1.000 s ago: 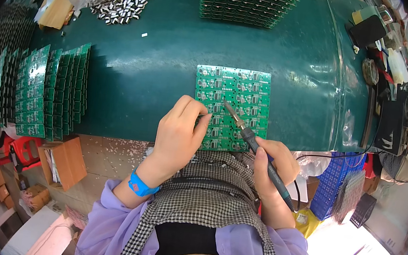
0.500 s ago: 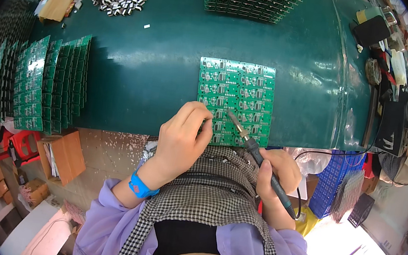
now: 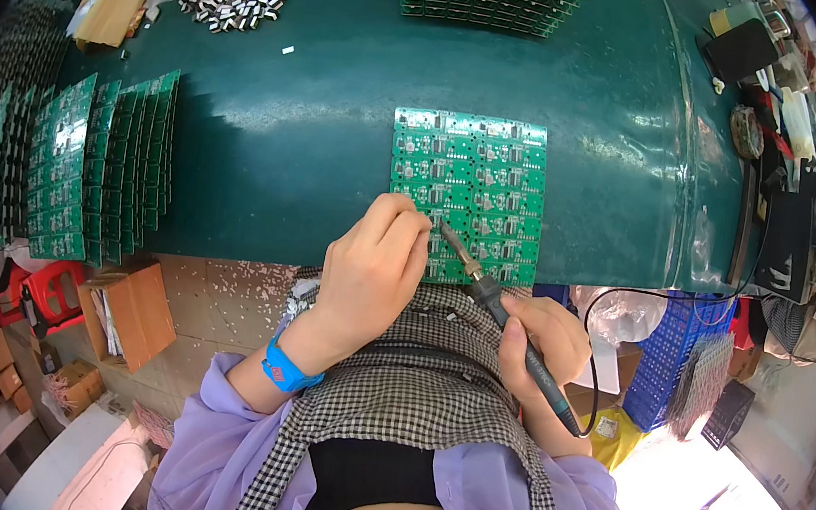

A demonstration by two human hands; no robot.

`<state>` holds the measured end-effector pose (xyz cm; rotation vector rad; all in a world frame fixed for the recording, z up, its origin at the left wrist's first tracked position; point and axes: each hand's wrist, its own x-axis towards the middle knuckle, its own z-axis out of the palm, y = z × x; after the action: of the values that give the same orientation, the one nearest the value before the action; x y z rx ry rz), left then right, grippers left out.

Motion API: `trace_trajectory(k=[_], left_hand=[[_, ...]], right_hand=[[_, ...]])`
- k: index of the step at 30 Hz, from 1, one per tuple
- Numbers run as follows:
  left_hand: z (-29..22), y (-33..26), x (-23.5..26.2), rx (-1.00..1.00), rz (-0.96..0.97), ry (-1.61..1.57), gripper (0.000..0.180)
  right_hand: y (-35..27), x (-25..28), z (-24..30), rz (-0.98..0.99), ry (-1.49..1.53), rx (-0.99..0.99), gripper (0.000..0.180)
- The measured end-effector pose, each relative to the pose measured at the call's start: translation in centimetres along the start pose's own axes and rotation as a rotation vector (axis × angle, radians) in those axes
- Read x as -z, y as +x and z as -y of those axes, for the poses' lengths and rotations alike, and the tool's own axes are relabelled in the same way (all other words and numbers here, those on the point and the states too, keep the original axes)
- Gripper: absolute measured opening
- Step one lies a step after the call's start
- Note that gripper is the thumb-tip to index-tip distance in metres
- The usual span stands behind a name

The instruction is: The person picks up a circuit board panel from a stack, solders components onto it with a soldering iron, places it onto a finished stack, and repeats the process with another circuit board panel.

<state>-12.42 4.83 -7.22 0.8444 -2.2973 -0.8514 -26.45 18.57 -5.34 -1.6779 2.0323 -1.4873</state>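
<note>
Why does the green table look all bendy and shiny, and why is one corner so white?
Head view: the fisheye lens curves the table edges toward the dark round rim; overhead light leaves pale glare streaks on its surface; the lower right corner is washed out by bright light; the centre stays sharp, where the left hand rests on the circuit board panel and the right hand holds the soldering iron.

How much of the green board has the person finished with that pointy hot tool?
Done: the pictures cannot tell; finished spots on the green circuit board panel are too small to see. In hand: the right hand holds the soldering iron with its tip on the panel's lower part, and the left hand rests beside it. Left: perhaps plenty, since rows of green boards stand on the left.
</note>
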Motion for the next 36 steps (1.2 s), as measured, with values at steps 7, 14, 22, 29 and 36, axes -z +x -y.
trace_trajectory(k=[7,14,22,29,36], left_hand=[[0.1,-0.1,0.3,-0.014,0.061,0.016,0.011],[-0.3,-1.2,0.7,0.05,0.014,-0.053,0.012],[-0.1,-1.4,0.3,0.017,0.008,-0.033,0.012],[-0.3,-1.6,0.1,-0.026,0.046,0.01,0.011],[-0.6,-1.9,1.0,-0.064,0.071,0.124,0.008]], right_hand=[[-0.7,0.0,0.3,0.005,-0.029,0.034,0.014],[-1.5,0.7,0.2,-0.029,-0.014,0.077,0.013],[-1.6,0.2,0.1,-0.021,-0.015,0.066,0.014],[-1.9,0.2,0.6,-0.019,-0.033,0.091,0.015],[-2.3,0.8,1.0,-0.021,-0.066,0.109,0.014]])
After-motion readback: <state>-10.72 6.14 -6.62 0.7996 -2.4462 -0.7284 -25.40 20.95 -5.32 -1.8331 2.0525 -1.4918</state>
